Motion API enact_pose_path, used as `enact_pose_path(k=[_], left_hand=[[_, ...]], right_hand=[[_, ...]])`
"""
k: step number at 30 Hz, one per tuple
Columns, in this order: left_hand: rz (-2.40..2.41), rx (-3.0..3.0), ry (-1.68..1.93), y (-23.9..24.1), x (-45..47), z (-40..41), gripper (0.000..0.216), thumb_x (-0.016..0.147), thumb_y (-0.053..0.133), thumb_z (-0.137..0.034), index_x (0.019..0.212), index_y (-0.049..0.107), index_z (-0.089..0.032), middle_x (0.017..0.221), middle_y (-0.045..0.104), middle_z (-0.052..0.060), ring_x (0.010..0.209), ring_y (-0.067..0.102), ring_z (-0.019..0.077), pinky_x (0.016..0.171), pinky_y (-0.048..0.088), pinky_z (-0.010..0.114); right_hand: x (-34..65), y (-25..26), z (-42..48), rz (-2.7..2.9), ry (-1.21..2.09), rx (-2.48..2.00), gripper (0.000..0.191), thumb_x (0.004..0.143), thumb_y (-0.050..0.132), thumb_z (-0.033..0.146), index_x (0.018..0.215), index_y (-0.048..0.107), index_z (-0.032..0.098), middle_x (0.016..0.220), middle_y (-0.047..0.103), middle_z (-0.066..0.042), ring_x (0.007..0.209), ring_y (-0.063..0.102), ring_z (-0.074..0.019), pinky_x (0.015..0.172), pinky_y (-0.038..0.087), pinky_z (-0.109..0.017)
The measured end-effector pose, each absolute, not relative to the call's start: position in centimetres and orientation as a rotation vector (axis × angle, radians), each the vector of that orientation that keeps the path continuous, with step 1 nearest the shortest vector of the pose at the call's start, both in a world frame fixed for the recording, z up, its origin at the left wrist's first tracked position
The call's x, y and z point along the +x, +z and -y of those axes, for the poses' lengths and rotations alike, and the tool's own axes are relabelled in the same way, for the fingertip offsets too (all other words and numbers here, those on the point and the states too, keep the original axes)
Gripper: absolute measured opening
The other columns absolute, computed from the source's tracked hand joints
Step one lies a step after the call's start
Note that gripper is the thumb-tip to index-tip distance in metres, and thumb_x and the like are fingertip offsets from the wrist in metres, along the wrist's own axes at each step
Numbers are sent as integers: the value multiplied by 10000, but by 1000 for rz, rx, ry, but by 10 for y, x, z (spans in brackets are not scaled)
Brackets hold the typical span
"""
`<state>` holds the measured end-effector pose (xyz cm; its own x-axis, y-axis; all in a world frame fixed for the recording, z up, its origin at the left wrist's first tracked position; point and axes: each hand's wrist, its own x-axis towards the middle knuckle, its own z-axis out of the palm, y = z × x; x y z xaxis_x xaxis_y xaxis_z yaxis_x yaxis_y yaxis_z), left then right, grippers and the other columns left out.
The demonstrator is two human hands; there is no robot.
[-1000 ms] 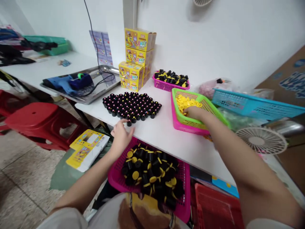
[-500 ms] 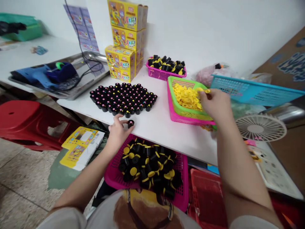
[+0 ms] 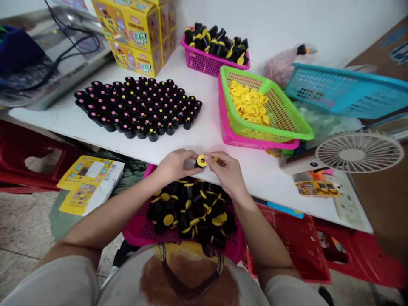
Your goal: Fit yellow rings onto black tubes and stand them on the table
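Observation:
Above the table's front edge, my left hand [image 3: 177, 165] grips a small black cup [image 3: 196, 165] between thumb and fingers. On its mouth sits a yellow ring-shaped cap [image 3: 200, 158], with a hole in the middle. My right hand [image 3: 227, 171] pinches the cap's right side, and a bit of yellow shows between its fingers. Rows of black cups [image 3: 140, 106] with pink and yellow dots inside stand to the left. Loose yellow caps [image 3: 247, 102] lie in a green basket [image 3: 283, 110]. Capped black cups [image 3: 194, 208] fill a magenta basket [image 3: 135, 231] at my lap.
Another pink basket [image 3: 204, 61] of capped cups stands by the wall, near stacked yellow boxes [image 3: 134, 38]. A metal tray [image 3: 63, 80] with cables lies at left. On the right are a blue basket [image 3: 347, 91] and a small fan [image 3: 357, 153]. Red stools stand below.
My right hand has come from the green basket with a yellow cap to meet my left hand. The left hand has moved right with the black cup. The view has tilted down.

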<state>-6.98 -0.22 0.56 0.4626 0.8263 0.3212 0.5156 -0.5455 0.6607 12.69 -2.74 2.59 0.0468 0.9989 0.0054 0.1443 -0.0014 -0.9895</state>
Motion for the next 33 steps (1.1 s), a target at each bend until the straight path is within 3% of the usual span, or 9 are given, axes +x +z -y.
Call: enact_pose_path(k=[2, 7, 11, 14, 17, 20, 25, 30, 33], left_hand=[[-1111, 2247, 892, 4, -71, 4, 310, 835, 827, -375, 1053, 707, -190, 901, 748, 15, 793, 685, 165, 755, 525, 267], [-1042, 2326, 952, -5, -72, 8, 455, 930, 730, -421, 1304, 591, -201, 948, 748, 26, 784, 683, 157, 734, 525, 260], [-1006, 2584, 986, -15, -72, 9, 347, 1026, 538, -497, 1099, 667, -184, 863, 716, 49, 792, 676, 180, 714, 516, 274], [-995, 2643, 1037, -17, -71, 8, 391, 1038, 478, -520, 1104, 664, -183, 871, 730, 55, 802, 682, 184, 747, 531, 286], [-991, 2634, 1037, -16, -70, 8, 382, 1028, 500, -528, 1103, 668, -193, 875, 744, 50, 789, 687, 185, 742, 535, 293], [-1020, 2571, 1039, -15, -70, 8, 344, 1001, 570, -513, 1064, 675, -192, 898, 756, 54, 796, 696, 189, 731, 536, 292], [-1096, 2468, 998, -12, -70, 9, 333, 918, 717, -493, 1067, 675, -198, 918, 758, 51, 812, 714, 192, 738, 538, 284], [-1213, 2310, 878, -4, -68, 10, 265, 887, 777, -387, 1009, 635, -200, 957, 763, 38, 846, 724, 197, 729, 527, 278], [-1228, 2276, 825, 0, -67, 11, 280, 871, 785, -341, 1047, 615, -206, 906, 748, 9, 782, 699, 179, 685, 494, 260]], right_hand=[[127, 24, 26, 1245, 1148, -1342, 357, 745, 847, 501, 906, 806, 185, 809, 692, -28, 586, 518, -83, 533, 402, -244], [123, 22, 27, 1123, 1388, -1266, 381, 753, 858, 497, 872, 736, 156, 502, 561, 49, 428, 440, -67, 433, 324, -220], [120, 21, 29, 1088, 1439, -1192, 445, 745, 860, 536, 910, 650, 180, 561, 616, 54, 420, 524, -79, 411, 362, -205], [121, 19, 26, 1045, 1474, -1216, 568, 683, 895, 566, 1006, 604, 201, 650, 655, 57, 460, 596, -100, 411, 404, -205], [123, 14, 27, 1010, 1450, -1249, 569, 660, 906, 571, 949, 611, 180, 664, 673, 25, 533, 628, -110, 510, 506, -233], [121, 9, 36, 980, 1225, -1254, 479, 719, 874, 545, 933, 669, 168, 805, 741, -32, 675, 683, -130, 709, 598, -294], [117, 2, 58, 1331, 724, -1219, 381, 938, 704, 397, 1275, 630, 234, 1180, 748, -89, 1026, 743, -196, 931, 614, -374], [121, -10, 57, 1989, -87, -1116, 306, 1030, 544, 245, 1329, 596, 206, 1198, 722, -129, 1160, 685, -235, 980, 583, -411], [119, -16, 49, 2132, -297, -1076, 372, 1020, 493, 152, 1388, 545, 166, 1204, 725, -143, 1195, 660, -251, 996, 558, -422]])
